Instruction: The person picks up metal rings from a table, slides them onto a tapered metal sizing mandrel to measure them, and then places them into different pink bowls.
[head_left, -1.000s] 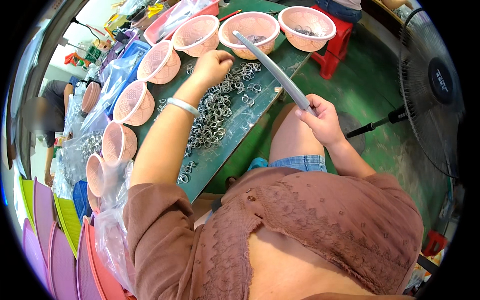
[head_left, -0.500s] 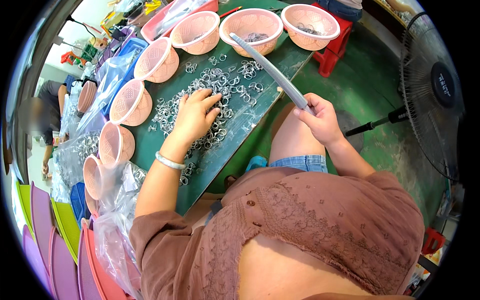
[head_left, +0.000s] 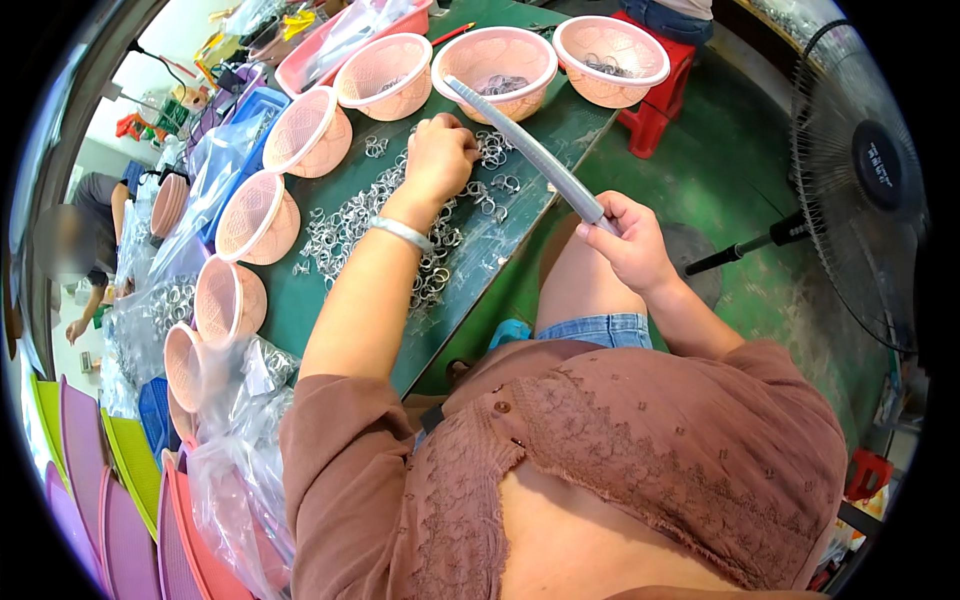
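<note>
Metal ring clips (head_left: pixel 400 225), small silver loops, lie scattered in a loose heap across the long dark-green table (head_left: pixel 560 130), thickest in its middle strip. Landmark for everything below: that table.

Black pedestal fan (head_left: pixel 860 190) stands on the green floor well off the table's right side. Pile of clear plastic bags (head_left: pixel 235 440) sits at the table's near left end. Pink slotted plastic baskets (head_left: pixel 495 65) line the table's far and left edges, several tipped on their sides; some hold more clips. Red plastic stool (head_left: pixel 655 115) is just off the table's far right corner with one basket on it.

Long grey flat strip (head_left: pixel 525 150) slants over the table's right edge, far tip near the baskets, near end off the table above the knee. Right hand (head_left: pixel 632 245) is off the table's right edge, fingers clenched around the strip's near end. Left hand (head_left: pixel 438 160) is over the table's middle, on the clip heap, fingers curled down onto clips; cannot tell if any clip is actually pinched. Silver bangle (head_left: pixel 400 233) on that wrist, above the heap.
</note>
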